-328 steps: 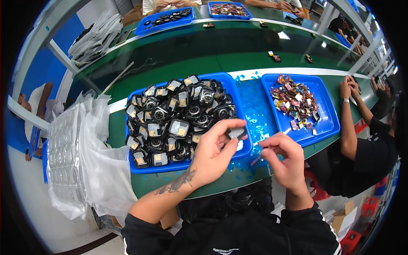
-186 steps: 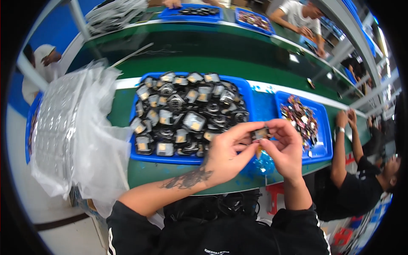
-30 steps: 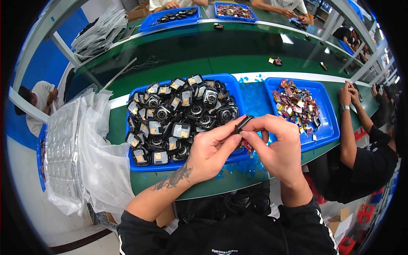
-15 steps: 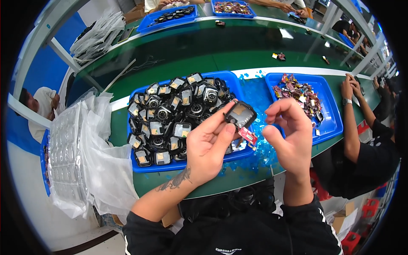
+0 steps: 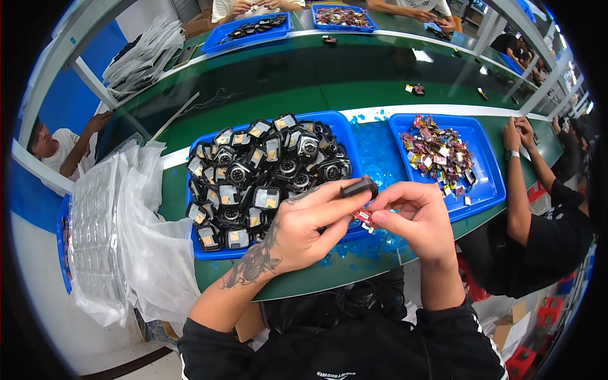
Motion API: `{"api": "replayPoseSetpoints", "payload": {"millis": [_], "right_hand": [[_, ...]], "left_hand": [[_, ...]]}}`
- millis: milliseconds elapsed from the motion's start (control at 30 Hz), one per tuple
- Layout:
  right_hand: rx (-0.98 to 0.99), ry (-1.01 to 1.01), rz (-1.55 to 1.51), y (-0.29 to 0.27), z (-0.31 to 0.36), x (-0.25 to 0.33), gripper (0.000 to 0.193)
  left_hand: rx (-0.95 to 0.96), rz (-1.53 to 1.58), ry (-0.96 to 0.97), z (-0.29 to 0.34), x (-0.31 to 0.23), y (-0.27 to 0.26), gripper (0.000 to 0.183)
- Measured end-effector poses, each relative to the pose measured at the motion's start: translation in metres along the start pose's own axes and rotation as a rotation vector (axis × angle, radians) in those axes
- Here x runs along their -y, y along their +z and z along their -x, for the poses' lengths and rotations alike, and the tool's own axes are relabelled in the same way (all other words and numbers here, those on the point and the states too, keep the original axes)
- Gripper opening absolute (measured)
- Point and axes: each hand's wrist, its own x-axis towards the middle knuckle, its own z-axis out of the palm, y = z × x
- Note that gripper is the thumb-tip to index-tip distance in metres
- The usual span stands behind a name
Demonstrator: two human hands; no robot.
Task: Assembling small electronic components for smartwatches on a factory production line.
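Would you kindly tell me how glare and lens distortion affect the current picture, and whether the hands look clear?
Head view: white glare marks the far part of the glossy green surface; head view: the near white rail bows and the picture's rim falls to black; head view: left hand and right hand look reasonably clear.

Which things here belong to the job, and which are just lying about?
Likely the job's:
black watch case, in left hand
small red part, at right hand
blue watch-case tray
blue small-parts tray

Likely lying about:
blue scraps
cardboard box
red stool
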Motion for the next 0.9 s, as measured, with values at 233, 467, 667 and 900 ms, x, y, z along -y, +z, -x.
{"api": "replayPoseSetpoints", "payload": {"millis": [233, 467, 667, 900], "right_hand": [[0.026, 0.036, 0.063, -0.009, 0.003, 0.006, 0.009], [-0.08, -0.003, 0.238, 0.004, 0.009, 0.003, 0.015], [-0.221, -0.21, 0.339, 0.013, 0.003, -0.018, 0.023], [-0.253, -0.22, 0.393, 0.01, 0.0, -0.016, 0.033]], "left_hand": [[0.058, -0.025, 0.008, -0.003, -0.005, -0.002, 0.019], [0.014, 0.354, -0.378, 0.001, -0.002, 0.01, 0.016], [0.016, 0.432, -0.396, 0.006, 0.0, 0.016, 0.03], [-0.037, 0.544, -0.385, 0.003, 0.0, 0.019, 0.036]]}}
